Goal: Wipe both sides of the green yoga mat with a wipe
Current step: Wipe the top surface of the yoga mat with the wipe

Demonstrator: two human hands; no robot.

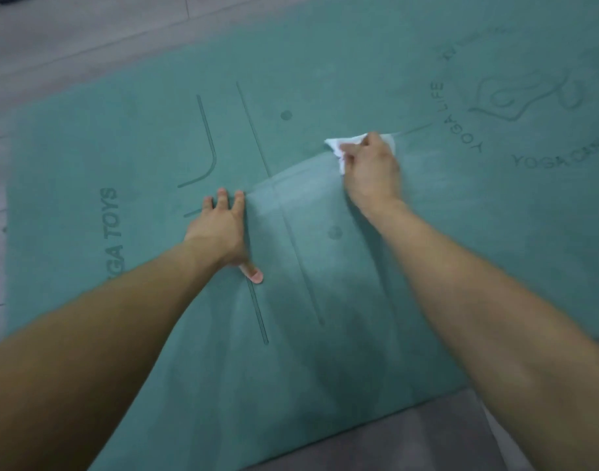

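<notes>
Green yoga mat [128,137] flat on floor [70,35], filling view. L hand [220,229], fingers spread, presses mat near centre. R hand [373,171], 1 o'clock, grips bunched white wipe [335,146]. Best: anchor w/ L, overlap strokes toward 3 o'clock.

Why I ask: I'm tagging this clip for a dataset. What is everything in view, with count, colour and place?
yoga mat: one, green, spread on the floor, printed with lines, dots and lettering.
wipe: one, white, crumpled on the mat under the right hand.
floor: one, grey planks, beyond the mat at top and left.
grey surface: one, at the mat's near edge, bottom right; cannot tell what it is.
left hand: one, fingers spread, pressing flat on the mat.
right hand: one, gripping the wipe against the mat.
</notes>
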